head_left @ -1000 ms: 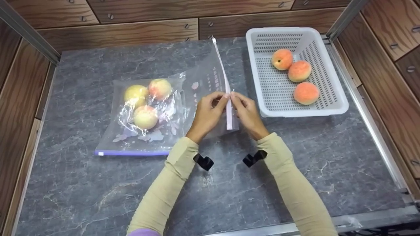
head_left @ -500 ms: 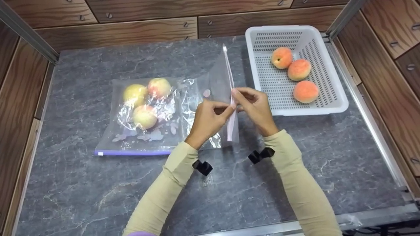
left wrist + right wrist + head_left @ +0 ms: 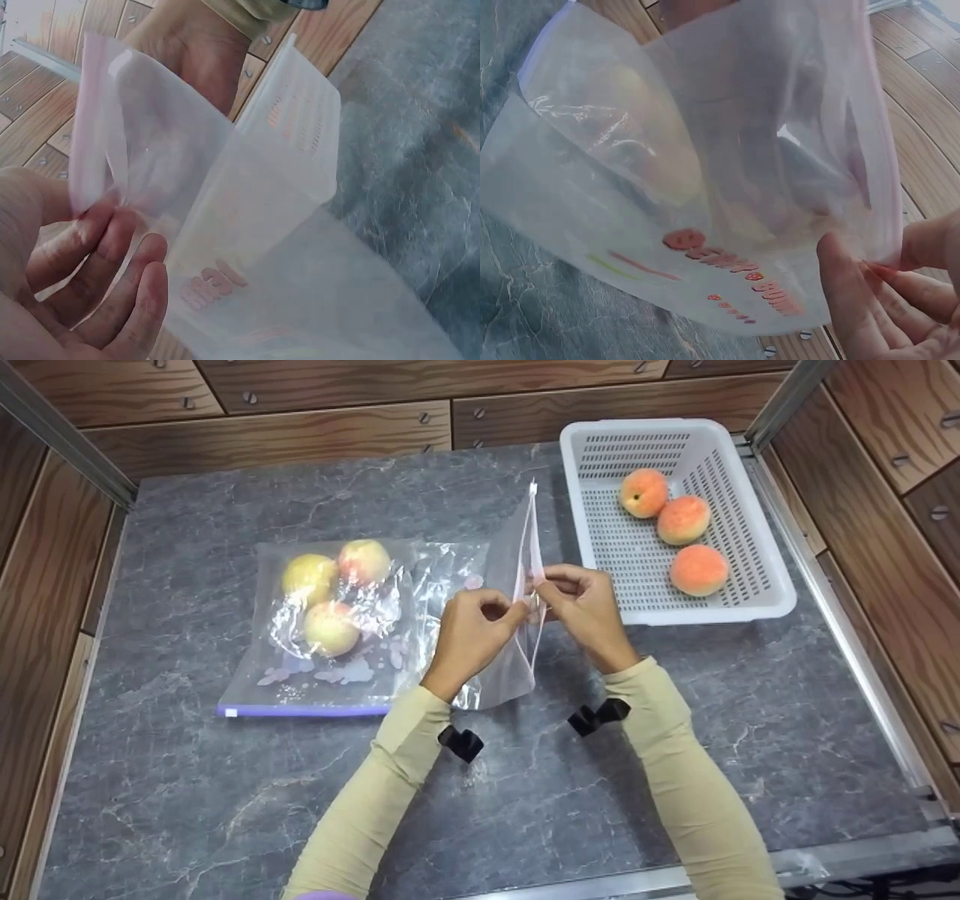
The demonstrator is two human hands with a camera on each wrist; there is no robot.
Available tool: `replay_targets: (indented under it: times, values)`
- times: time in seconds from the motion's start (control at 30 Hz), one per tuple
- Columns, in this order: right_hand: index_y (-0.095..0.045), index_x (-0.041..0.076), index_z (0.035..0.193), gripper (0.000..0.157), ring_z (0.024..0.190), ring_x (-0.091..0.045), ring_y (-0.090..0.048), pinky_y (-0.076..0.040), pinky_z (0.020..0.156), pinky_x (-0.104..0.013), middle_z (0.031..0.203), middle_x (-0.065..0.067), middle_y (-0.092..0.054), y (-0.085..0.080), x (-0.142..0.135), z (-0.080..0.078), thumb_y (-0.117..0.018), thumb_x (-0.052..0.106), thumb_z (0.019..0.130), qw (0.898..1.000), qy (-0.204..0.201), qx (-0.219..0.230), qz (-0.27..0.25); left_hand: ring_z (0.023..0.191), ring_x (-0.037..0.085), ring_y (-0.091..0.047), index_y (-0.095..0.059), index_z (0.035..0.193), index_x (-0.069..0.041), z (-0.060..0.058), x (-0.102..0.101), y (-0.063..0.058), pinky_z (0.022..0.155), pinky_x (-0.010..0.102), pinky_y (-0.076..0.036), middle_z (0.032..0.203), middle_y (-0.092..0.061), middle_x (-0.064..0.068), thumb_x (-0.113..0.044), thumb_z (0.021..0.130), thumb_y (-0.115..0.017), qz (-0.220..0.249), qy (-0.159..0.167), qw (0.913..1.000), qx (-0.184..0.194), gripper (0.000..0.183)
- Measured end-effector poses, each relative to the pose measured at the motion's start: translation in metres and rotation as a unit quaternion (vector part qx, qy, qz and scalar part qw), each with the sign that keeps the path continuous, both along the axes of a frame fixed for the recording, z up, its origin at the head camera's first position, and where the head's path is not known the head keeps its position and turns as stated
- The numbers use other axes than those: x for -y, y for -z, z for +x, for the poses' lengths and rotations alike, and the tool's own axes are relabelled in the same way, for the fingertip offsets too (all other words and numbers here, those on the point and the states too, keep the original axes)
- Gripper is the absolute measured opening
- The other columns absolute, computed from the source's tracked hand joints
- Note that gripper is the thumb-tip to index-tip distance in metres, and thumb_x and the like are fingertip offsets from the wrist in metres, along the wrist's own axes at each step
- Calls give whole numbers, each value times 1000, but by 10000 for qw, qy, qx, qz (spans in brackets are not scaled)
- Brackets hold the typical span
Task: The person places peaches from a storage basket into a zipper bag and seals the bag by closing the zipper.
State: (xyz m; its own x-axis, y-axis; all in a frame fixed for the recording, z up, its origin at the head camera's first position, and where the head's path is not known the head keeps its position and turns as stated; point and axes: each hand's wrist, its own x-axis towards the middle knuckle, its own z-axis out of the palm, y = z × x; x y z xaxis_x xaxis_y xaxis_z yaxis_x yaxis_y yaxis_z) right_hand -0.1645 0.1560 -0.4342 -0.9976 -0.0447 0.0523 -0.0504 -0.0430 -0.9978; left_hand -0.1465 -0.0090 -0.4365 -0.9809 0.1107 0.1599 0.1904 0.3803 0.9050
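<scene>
A clear zip bag with a pink zip edge (image 3: 534,532) stands raised between both hands, its mouth parted into two edges. My left hand (image 3: 476,634) pinches the left edge of the mouth between thumb and fingers. On the other side, my right hand (image 3: 589,611) pinches the right edge. The left wrist view shows the left fingers (image 3: 116,236) on the frosted film below the pink strip. In the right wrist view the right thumb presses the bag (image 3: 780,187) near its printed red letters. The white slider (image 3: 533,488) sits at the far end of the zip.
Left of the hands lies a second zip bag with a purple zip (image 3: 315,710), with three peaches (image 3: 332,628) inside. At the back right, a white slotted basket (image 3: 772,611) holds three orange peaches (image 3: 699,571). Wood-patterned panels (image 3: 300,431) border the grey marbled table (image 3: 187,810).
The bag's mouth has shifted right and toward me, and its edges have parted from a single line into a gap. The right hand has moved right.
</scene>
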Motion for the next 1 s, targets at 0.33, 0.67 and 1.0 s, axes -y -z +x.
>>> replay_targets:
  times: [0.33, 0.67, 1.0]
  values:
    - [-68, -15, 111, 23, 66, -12, -70, -59, 61, -23, 84, -11, -74, 2, -5, 0, -65, -8, 88, 9976, -411, 18, 563, 57, 10, -62, -63, 90, -14, -10, 4, -5, 59, 32, -48, 65, -69, -7, -22, 88, -68, -705, -382, 9967, 122, 10]
    - [-67, -13, 97, 11, 48, -10, -61, -55, 45, -27, 68, -9, -66, 8, -11, 0, -65, -3, 92, 9912, -16, -310, 1285, 57, 12, -59, -64, 73, -11, -9, 20, -10, 59, 31, -49, 64, -66, -2, -15, 89, -68, -937, -534, 9926, -559, 16]
    - [-70, -9, 98, 12, 45, -10, -57, -48, 39, -19, 71, -15, -66, 3, -38, 1, -64, -7, 87, 9625, 556, -522, 2605, 55, 13, -64, -63, 72, -11, -3, 68, -17, 61, 33, -50, 63, -67, -1, -11, 86, -65, -903, -827, 9914, -462, 14]
